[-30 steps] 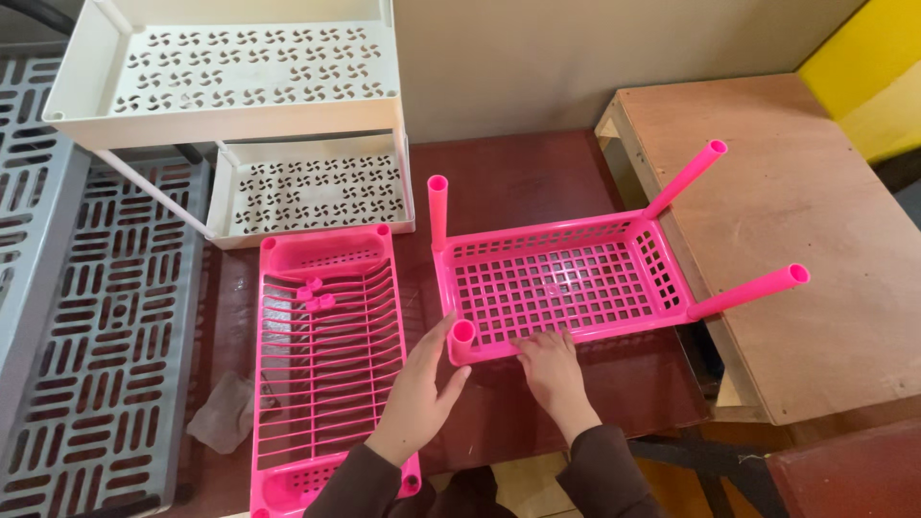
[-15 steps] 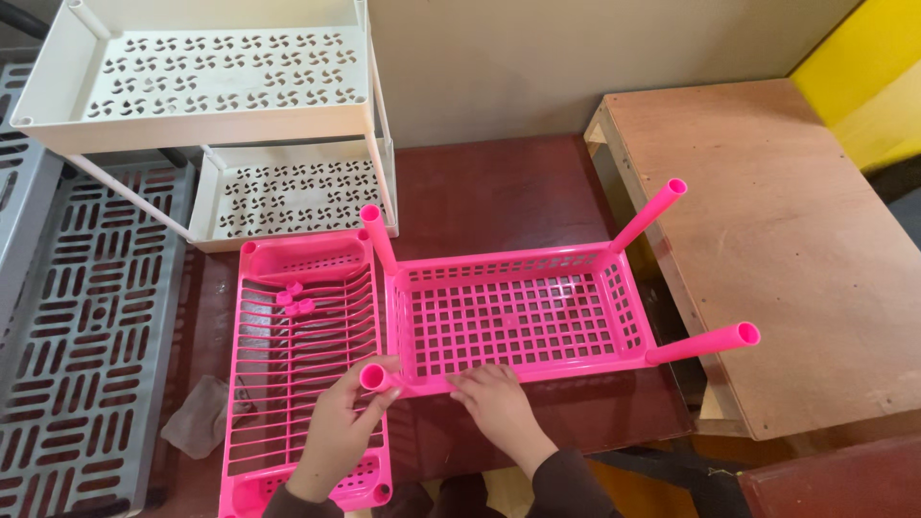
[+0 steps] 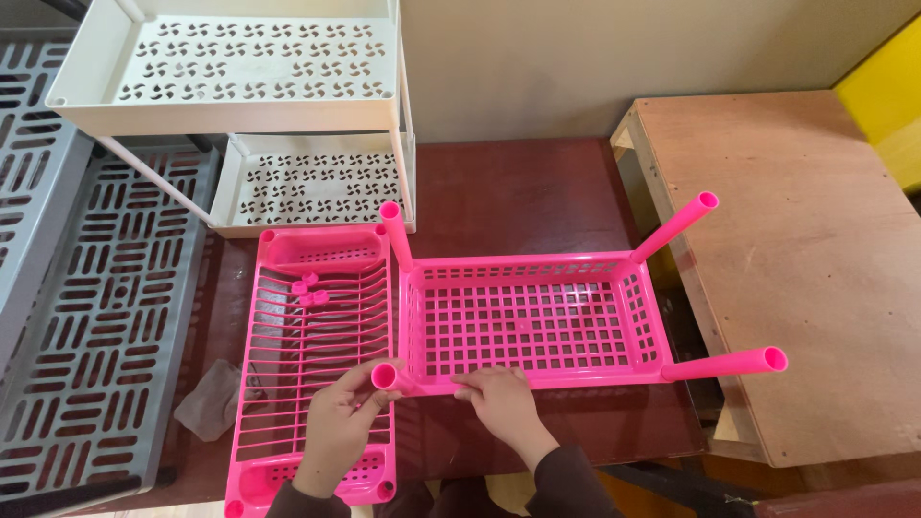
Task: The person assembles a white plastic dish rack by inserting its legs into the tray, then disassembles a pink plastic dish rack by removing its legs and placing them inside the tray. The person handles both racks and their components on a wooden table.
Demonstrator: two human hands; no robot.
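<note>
**Four legs standing on the pink basket, dish rack waiting alongside**

The left hand is curled around the open top of the near-left leg, fingers and thumb grasping the tube at the corner of the pink basket. The right hand rests just beside it on the basket's near rim, fingers bent over the edge and pressing it down; it grips the rim rather than any loose part.

The basket lies upside down, directly ahead of both hands, on the dark red table. Four pink tube legs point up from its corners: the one under the left hand, a far-left leg beyond it, a far-right leg, and a near-right leg off to the right of the right hand. All four seem to sit in their sockets, though whether the near-left one is pushed fully home cannot be told.

To the left of the left hand, partly under its wrist, lies a pink dish rack, flat and not joined to anything. A few small pink pieces lie loose inside it, ahead of the left hand. Farther ahead stands a white shelf unit with two tiers.

So the legs look mounted; the rack and small pieces remain unattached.
</note>
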